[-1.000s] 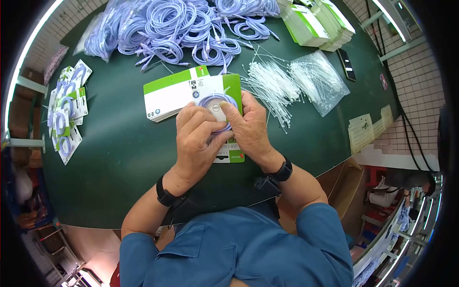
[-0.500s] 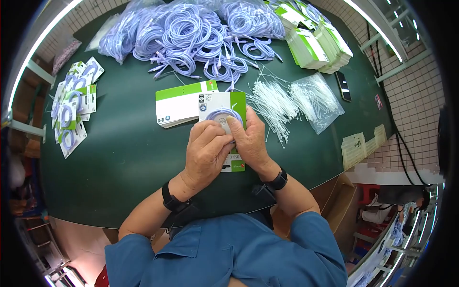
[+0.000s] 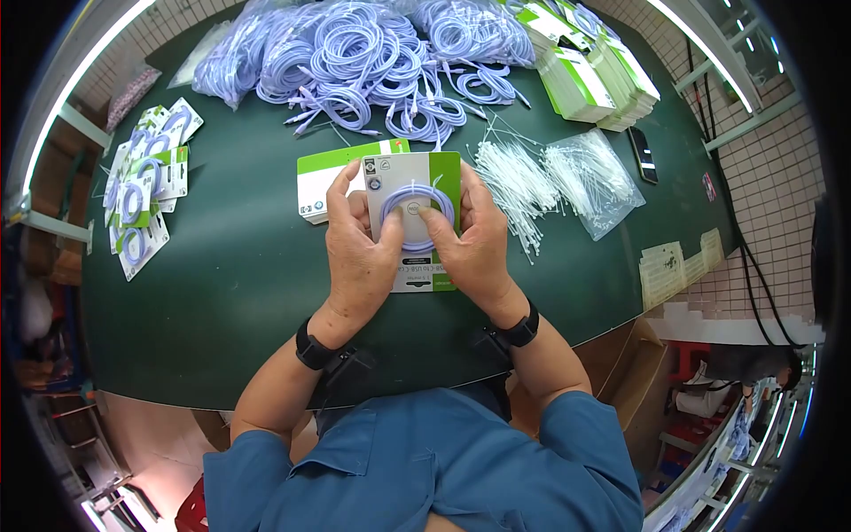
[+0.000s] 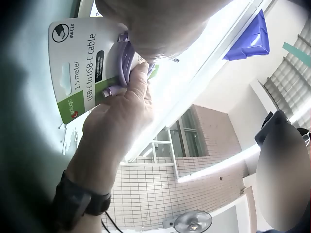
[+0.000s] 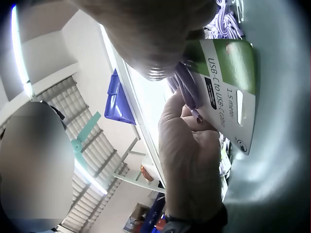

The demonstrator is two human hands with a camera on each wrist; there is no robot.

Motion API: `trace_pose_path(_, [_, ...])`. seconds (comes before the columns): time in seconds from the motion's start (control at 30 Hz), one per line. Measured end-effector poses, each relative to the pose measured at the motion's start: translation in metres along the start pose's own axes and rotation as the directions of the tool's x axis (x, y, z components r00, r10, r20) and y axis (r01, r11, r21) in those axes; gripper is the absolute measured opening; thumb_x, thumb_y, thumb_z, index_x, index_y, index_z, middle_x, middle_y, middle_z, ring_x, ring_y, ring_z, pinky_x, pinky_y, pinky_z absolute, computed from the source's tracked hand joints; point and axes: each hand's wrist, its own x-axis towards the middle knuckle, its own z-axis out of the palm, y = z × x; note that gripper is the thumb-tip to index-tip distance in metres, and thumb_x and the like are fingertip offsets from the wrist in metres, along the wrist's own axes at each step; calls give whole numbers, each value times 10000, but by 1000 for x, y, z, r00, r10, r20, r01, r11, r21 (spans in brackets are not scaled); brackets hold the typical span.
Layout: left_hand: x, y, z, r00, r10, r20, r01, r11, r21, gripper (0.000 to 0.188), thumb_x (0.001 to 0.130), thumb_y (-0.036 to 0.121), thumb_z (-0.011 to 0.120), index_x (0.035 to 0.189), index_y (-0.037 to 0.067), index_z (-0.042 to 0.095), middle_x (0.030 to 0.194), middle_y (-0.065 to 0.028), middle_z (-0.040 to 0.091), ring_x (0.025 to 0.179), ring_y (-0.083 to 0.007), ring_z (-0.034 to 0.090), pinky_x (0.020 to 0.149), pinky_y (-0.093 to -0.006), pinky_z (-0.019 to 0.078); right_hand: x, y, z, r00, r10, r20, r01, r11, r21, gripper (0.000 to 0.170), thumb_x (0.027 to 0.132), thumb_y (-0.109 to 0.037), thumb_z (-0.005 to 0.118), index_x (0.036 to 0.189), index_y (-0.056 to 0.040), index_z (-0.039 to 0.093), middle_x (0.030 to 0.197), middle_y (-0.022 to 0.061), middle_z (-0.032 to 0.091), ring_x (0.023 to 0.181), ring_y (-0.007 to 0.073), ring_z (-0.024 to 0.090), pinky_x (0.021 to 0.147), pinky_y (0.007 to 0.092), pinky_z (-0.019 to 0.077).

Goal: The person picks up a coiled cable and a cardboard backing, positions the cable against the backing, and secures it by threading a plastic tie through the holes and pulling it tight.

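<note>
Both hands hold a green-and-white USB-C cable card (image 3: 399, 172) with a coiled lilac cable (image 3: 416, 190) on its face. My left hand (image 3: 359, 253) grips the card's left edge, thumb at the inside of the coil. On the other edge, my right hand (image 3: 479, 244) has its thumb pressed at the coil's middle, fingers behind the card. A cable end (image 4: 112, 91) shows beside the printed panel in the left wrist view. From the right wrist, the printed end of the card (image 5: 235, 63) appears tilted, and the nearer hand hides part of the coil.
Blank cards (image 3: 328, 173) lie stacked behind the held card. Loose white cable ties (image 3: 514, 182) and a bag of ties (image 3: 592, 182) are to the right, near a phone (image 3: 643, 155). Lilac cables (image 3: 355, 53) heap at the back; finished cards (image 3: 133, 213) pile at left.
My left hand has shifted from the lower left of the coil to the card's left edge, its fingers spreading up behind it. My right hand keeps its hold.
</note>
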Motion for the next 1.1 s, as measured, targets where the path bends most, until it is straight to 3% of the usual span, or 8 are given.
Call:
trace_pose_path(0.2, [6,-1,-4,998,56,42,-64,969,241,731,960,-25,639,1608,-27,299,833,-62,593,712,-126,599,662,-298,515,2,0,-5,979,-205,-17,178,885,-430,591,970,-24,704,1491,127,471,1218,274,727,1006,254,782,842,346,622])
trace_pose_path(0.33, [6,1,-6,998,52,46,-63,957,283,752,958,-32,629,1625,-26,282,890,-89,635,751,-135,633,684,-298,526,5,2,-2,967,-253,30,240,864,-442,654,941,-5,682,1519,140,414,1312,336,657,1071,459,730,873,426,629])
trace_pose_path(0.47, [-1,-1,-4,997,75,22,-77,988,130,716,977,-20,643,1612,-24,312,964,-113,675,821,-152,678,732,-294,548,0,2,-1,960,-278,18,246,819,-519,586,979,-19,686,1497,136,462,1220,269,731,1020,258,776,858,357,619])
trace_pose_path(0.57, [0,10,2,999,-26,36,33,980,-196,681,996,7,671,1593,-20,343,1081,-145,695,914,-171,707,783,-301,572,5,7,-2,992,-104,-76,89,980,-178,539,1020,-42,682,1494,114,479,1236,203,741,1034,202,757,876,345,609])
trace_pose_path(0.73, [6,14,-12,987,-115,113,131,980,-147,676,1010,20,689,1586,-18,337,1134,-153,682,1009,-152,687,805,-295,583,8,-10,-7,964,247,95,-264,882,389,430,1061,-101,678,1436,67,552,1206,114,743,1014,126,717,853,293,584])
trace_pose_path(0.87, [0,19,-7,999,-6,-45,0,992,-127,601,957,-9,732,1502,-4,479,1132,-132,682,1055,-178,664,822,-325,571,7,-5,-16,862,435,259,-494,833,247,335,1088,-184,662,1351,19,616,1156,62,739,951,70,674,810,238,544])
trace_pose_path(0.97, [5,30,-22,806,522,280,-568,549,613,481,842,8,827,1299,33,677,1082,-87,685,1042,-238,641,835,-359,547,6,-1,-13,893,408,192,-450,838,310,309,1116,-253,617,1286,3,638,1124,32,730,911,37,631,773,214,518])
trace_pose_path(1.1, [10,37,-24,739,441,509,-670,555,493,341,741,30,881,1065,71,785,1018,-58,695,979,-307,612,839,-404,524,3,7,-12,913,359,195,-405,857,319,325,1125,-277,598,1292,0,635,1118,31,726,912,31,628,760,211,519])
